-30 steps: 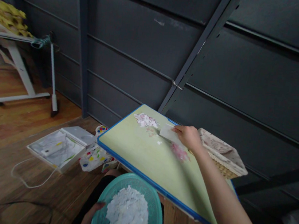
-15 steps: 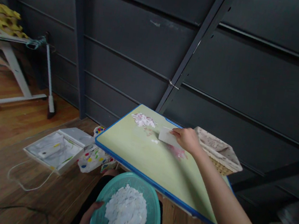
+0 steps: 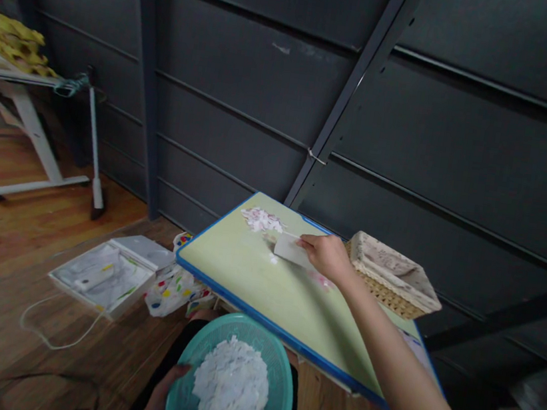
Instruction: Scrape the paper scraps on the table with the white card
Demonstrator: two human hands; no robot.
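My right hand (image 3: pixel 324 255) is closed on the edge of a flat white card (image 3: pixel 292 250), held low over the pale green tabletop (image 3: pixel 243 282) with its blue rim. Just left of the card lie a few white bits, and beyond them a heap of white and pinkish flakes (image 3: pixel 260 219). A pink patch (image 3: pixel 320 279) shows on the table below the hand. On my lap rests a teal plastic basket (image 3: pixel 283 381) holding a pile of white flakes (image 3: pixel 232 384). My left hand (image 3: pixel 167 389) grips its left rim, thumb over the edge.
A cloth-lined wicker basket (image 3: pixel 387 294) stands at the table's right back. On the floor to the left are an open white box (image 3: pixel 105 277) with a cord and a dotted plastic bag (image 3: pixel 174 293). Dark metal panels (image 3: pixel 248 94) rise behind; yellow trays (image 3: pixel 13 39) sit on another table.
My right hand has slid the white card leftward across the tabletop, closer to the flake heap. The left hand and teal basket stay in place.
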